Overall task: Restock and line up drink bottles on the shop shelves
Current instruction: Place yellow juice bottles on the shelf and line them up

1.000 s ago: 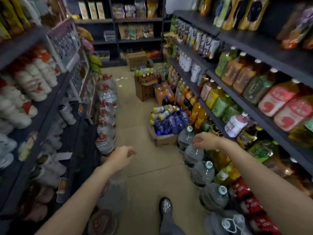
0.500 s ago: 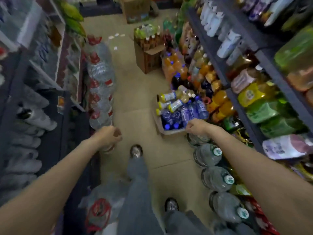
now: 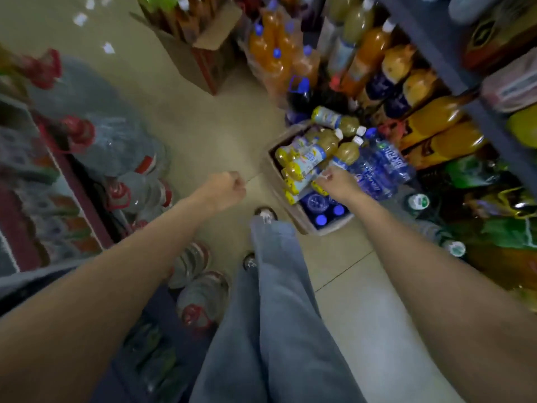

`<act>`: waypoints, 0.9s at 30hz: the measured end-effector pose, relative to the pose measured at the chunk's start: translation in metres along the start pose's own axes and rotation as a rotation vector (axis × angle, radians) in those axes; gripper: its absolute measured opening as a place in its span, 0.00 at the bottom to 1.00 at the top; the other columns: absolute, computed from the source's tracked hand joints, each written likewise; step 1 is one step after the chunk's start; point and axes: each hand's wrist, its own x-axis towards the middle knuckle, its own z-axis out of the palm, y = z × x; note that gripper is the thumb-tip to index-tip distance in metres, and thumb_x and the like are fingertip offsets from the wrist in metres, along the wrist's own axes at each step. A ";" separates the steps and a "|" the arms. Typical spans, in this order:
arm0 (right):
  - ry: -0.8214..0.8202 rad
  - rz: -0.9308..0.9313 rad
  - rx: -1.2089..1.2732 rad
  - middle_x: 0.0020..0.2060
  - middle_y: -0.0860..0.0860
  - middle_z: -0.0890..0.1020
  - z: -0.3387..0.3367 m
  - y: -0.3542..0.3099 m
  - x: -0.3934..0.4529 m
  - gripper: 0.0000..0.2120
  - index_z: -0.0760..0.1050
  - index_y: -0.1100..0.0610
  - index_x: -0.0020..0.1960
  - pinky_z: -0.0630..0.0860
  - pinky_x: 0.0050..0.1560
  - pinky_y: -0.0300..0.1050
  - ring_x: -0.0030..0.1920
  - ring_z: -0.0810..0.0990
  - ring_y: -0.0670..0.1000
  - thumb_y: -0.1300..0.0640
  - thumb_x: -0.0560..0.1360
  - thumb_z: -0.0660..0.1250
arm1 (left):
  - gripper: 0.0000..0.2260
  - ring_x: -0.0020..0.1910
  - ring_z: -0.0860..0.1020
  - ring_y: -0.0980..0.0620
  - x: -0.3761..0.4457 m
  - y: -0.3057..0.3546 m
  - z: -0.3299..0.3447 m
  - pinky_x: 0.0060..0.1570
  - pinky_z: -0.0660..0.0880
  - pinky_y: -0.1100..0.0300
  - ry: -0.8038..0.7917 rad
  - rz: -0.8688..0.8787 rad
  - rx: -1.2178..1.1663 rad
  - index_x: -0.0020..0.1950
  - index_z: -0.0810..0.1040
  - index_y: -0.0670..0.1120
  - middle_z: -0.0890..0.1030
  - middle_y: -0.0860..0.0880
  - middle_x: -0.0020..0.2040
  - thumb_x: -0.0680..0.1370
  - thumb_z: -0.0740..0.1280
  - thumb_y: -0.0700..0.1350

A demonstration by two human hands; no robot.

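An open brown cardboard box sits on the beige tiled floor at the foot of the right-hand dark metal shelves. It holds yellow juice bottles with pale blue-and-white labels lying on their sides across its far end, and blue-tinted plastic water bottles with blue caps along its right edge and near corner. The right hand reaches over the box's near edge, fingers curled down at the juice bottles; blur hides whether it actually pinches 1. The left hand hangs above bare floor, fingers curled into a fist, holding nothing. Large clear water jugs with red caps stand along the left shelf's base. Grey trouser legs fill the foreground.
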 end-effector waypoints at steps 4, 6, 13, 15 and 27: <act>0.040 0.069 0.117 0.65 0.60 0.71 0.020 -0.015 0.063 0.27 0.63 0.64 0.68 0.66 0.61 0.48 0.65 0.70 0.59 0.53 0.75 0.66 | 0.14 0.59 0.75 0.45 0.079 0.003 -0.007 0.58 0.67 0.58 -0.079 0.091 0.014 0.63 0.73 0.40 0.78 0.42 0.60 0.78 0.60 0.41; 0.049 0.123 0.183 0.66 0.60 0.70 0.030 -0.014 0.098 0.32 0.60 0.63 0.70 0.67 0.64 0.52 0.66 0.69 0.61 0.52 0.73 0.69 | 0.14 0.59 0.75 0.46 0.116 0.000 -0.009 0.57 0.67 0.60 -0.133 0.112 0.043 0.63 0.73 0.42 0.78 0.44 0.60 0.78 0.61 0.43; 0.082 0.432 0.204 0.68 0.64 0.65 0.057 -0.026 0.190 0.44 0.44 0.60 0.75 0.66 0.64 0.56 0.67 0.67 0.65 0.45 0.72 0.68 | 0.16 0.59 0.75 0.46 0.228 -0.010 -0.032 0.50 0.67 0.62 -0.214 0.171 0.052 0.64 0.71 0.42 0.77 0.44 0.60 0.77 0.64 0.44; 0.120 0.558 0.281 0.72 0.65 0.58 0.063 -0.034 0.210 0.46 0.39 0.56 0.76 0.66 0.66 0.56 0.68 0.65 0.65 0.46 0.73 0.67 | 0.15 0.58 0.75 0.47 0.259 -0.011 -0.034 0.46 0.66 0.64 -0.219 0.149 -0.011 0.63 0.72 0.43 0.77 0.46 0.58 0.77 0.64 0.45; 0.497 0.584 0.825 0.68 0.60 0.63 0.085 -0.045 0.218 0.49 0.41 0.50 0.76 0.69 0.63 0.52 0.66 0.67 0.62 0.63 0.69 0.71 | 0.25 0.56 0.77 0.47 0.325 0.045 0.000 0.50 0.71 0.61 -0.481 -0.009 -0.386 0.64 0.71 0.41 0.78 0.44 0.58 0.73 0.68 0.55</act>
